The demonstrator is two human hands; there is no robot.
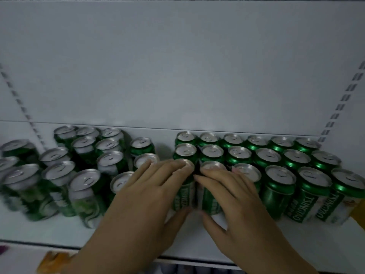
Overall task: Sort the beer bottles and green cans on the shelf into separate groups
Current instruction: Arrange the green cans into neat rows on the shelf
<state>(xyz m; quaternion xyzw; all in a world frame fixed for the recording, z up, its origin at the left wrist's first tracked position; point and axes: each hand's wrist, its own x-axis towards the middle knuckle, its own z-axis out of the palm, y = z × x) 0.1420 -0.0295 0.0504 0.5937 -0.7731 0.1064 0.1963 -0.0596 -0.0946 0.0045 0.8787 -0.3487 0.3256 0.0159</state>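
Note:
Green beer cans stand on a white shelf (49,232) in two clusters. On the right, plain green cans (276,194) form neat rows. On the left is a looser cluster of green-and-white patterned cans (83,196). My left hand (146,196) grips the front-left can of the right cluster (182,196), with its fingers over the lid and its thumb low on the side. My right hand (243,202) grips the neighbouring can (209,198) the same way. The two cans touch. No bottle is in view.
A narrow gap (166,147) separates the two clusters. The white back panel (177,66) rises behind the cans, with slotted uprights at both sides. Yellow tags show at the shelf's front edge (53,262) and at the far right (358,212).

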